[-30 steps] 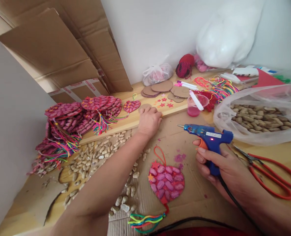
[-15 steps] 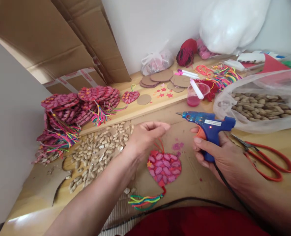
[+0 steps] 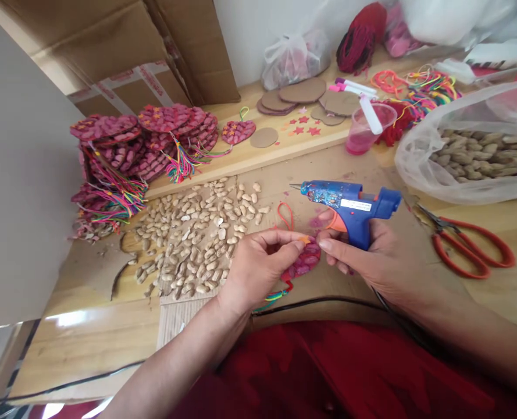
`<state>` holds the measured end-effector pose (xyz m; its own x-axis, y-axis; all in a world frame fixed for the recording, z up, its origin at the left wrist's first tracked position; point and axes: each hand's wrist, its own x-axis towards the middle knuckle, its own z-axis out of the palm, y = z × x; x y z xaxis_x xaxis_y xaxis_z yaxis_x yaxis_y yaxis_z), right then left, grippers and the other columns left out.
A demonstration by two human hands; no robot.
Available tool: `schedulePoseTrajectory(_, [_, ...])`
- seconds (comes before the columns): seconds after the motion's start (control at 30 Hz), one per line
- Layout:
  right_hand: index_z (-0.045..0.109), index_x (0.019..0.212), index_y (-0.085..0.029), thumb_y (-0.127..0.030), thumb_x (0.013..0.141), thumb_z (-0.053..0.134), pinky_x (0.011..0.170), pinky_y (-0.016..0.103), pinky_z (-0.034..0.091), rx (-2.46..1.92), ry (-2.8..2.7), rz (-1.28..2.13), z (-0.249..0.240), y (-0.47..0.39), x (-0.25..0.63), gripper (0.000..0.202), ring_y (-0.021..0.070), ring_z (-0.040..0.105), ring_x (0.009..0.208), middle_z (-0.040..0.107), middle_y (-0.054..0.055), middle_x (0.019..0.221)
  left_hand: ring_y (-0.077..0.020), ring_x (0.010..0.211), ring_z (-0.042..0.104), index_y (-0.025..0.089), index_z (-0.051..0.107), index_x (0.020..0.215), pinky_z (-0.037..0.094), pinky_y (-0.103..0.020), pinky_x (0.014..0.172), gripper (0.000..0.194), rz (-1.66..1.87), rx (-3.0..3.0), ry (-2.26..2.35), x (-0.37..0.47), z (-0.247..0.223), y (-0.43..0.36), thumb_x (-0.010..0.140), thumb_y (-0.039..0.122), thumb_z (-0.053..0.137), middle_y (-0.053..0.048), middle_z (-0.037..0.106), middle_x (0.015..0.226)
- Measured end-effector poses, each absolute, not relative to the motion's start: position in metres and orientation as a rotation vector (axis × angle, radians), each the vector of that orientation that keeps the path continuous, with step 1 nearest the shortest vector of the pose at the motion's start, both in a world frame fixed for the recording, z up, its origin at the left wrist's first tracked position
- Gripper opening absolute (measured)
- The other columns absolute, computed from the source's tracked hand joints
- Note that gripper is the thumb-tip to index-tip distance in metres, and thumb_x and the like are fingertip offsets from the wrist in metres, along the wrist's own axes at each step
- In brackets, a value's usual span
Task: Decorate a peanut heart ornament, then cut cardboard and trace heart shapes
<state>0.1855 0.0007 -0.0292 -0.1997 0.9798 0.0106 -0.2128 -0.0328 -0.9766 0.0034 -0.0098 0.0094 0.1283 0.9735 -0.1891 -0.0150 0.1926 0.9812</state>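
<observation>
Many pink ornaments [image 3: 122,137] sit heaped at the far left of the desk [image 3: 88,337], bright tassels [image 3: 180,162] spilling over the edge of the pile! Next along, loose peanuts [image 3: 197,256] scatter across the cardboard sheet [image 3: 337,285], with a bare cardboard disc [image 3: 264,138] behind them. Now the left hand [image 3: 252,265]: thumb and forefinger pinched narrow on a small orange star [image 3: 305,239]. Right beneath those fingers lies the single pink ornament [image 3: 304,265], partly covered, flat on the cardboard, its red loop [image 3: 285,216] pointing away from the person. And just beside it, the right hand [image 3: 382,259], wrapped firmly round a blue glue gun [image 3: 345,198], nozzle aimed left, held above the sheet! Whether the two hands touch, one cannot tell. Behind the gun, a cup [image 3: 357,142] with pink contents; farther right, red-handled scissors [image 3: 463,241] lie near an open plastic bag [image 3: 415,180] of peanuts.
</observation>
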Motion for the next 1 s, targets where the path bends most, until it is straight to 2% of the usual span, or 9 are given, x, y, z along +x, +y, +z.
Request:
schedulePoseTrajectory(0.1, [0.065,0.106,-0.028,-0.029,0.077,0.082,0.048,0.025,0.042,-0.939,-1.161,1.456,-0.024,0.001,0.185,0.034,0.0115,0.055,0.059,0.065,-0.003,0.076,-0.0049,0.054,0.061,0.015,0.080,0.088,0.050,-0.012,0.053,0.013,0.989,1.134,1.212,0.007,0.012,-0.011,0.083,0.026,0.079,-0.003,0.075,0.072])
schedulePoseTrajectory(0.27, [0.067,0.101,-0.027,-0.024,0.074,0.083,0.049,0.026,0.043,-0.977,-1.161,1.441,-0.019,0.001,0.184,0.032,0.0097,0.052,0.054,0.066,-0.004,0.075,-0.0094,0.063,0.069,0.018,0.081,0.092,0.054,-0.016,0.057,0.012,0.977,1.311,1.322,0.009,0.010,-0.010,0.087,0.027,0.075,-0.003,0.078,0.080])
schedulePoseTrajectory(0.33, [0.066,0.100,-0.026,-0.025,0.074,0.084,0.047,0.024,0.043,-0.982,-1.154,1.454,-0.021,0.001,0.185,0.032,0.0090,0.051,0.052,0.065,-0.004,0.071,-0.0102,0.070,0.070,0.020,0.081,0.094,0.055,-0.019,0.062,0.011,1.053,1.581,1.344,0.008,0.006,-0.008,0.089,0.023,0.073,-0.002,0.078,0.085])
schedulePoseTrajectory(0.47, [0.063,0.105,-0.025,-0.036,0.081,0.082,0.044,0.021,0.042,-0.895,-1.096,1.558,-0.028,0.002,0.188,0.032,0.0089,0.055,0.053,0.067,-0.005,0.070,-0.0110,0.087,0.068,0.020,0.079,0.103,0.053,-0.024,0.081,0.017,1.260,2.317,1.208,0.002,-0.001,-0.005,0.091,0.013,0.069,-0.002,0.077,0.093])
schedulePoseTrajectory(0.6, [0.062,0.108,-0.023,-0.039,0.079,0.084,0.044,0.019,0.043,-0.895,-1.027,1.639,-0.027,0.003,0.189,0.039,0.0091,0.058,0.055,0.068,-0.004,0.071,-0.0150,0.093,0.066,0.018,0.074,0.114,0.052,-0.030,0.088,0.025,1.170,2.737,1.145,-0.005,-0.002,-0.005,0.091,0.010,0.070,-0.004,0.075,0.099])
schedulePoseTrajectory(0.73, [0.062,0.108,-0.022,-0.038,0.075,0.086,0.043,0.020,0.041,-0.935,-1.003,1.657,-0.022,0.003,0.188,0.044,0.0091,0.055,0.052,0.066,-0.004,0.066,-0.0196,0.100,0.065,0.021,0.069,0.122,0.051,-0.035,0.091,0.031,1.019,2.862,1.182,-0.008,-0.001,-0.008,0.092,0.013,0.068,-0.005,0.075,0.106])
schedulePoseTrajectory(0.87, [0.063,0.102,-0.022,-0.030,0.071,0.087,0.043,0.019,0.041,-0.905,-0.976,1.641,-0.026,0.004,0.187,0.040,0.0087,0.055,0.052,0.065,-0.005,0.066,-0.0213,0.103,0.064,0.021,0.067,0.125,0.050,-0.037,0.092,0.034,0.963,2.957,1.148,-0.009,-0.002,-0.010,0.092,0.013,0.068,-0.006,0.075,0.109])
schedulePoseTrajectory(1.0, [0.062,0.099,-0.022,-0.027,0.070,0.087,0.044,0.019,0.041,-0.933,-0.981,1.634,-0.031,0.006,0.188,0.039,0.0090,0.057,0.055,0.066,-0.005,0.069,-0.0206,0.105,0.064,0.019,0.068,0.126,0.050,-0.037,0.097,0.037,1.001,2.784,1.190,-0.006,0.004,-0.012,0.092,0.008,0.064,-0.007,0.074,0.112])
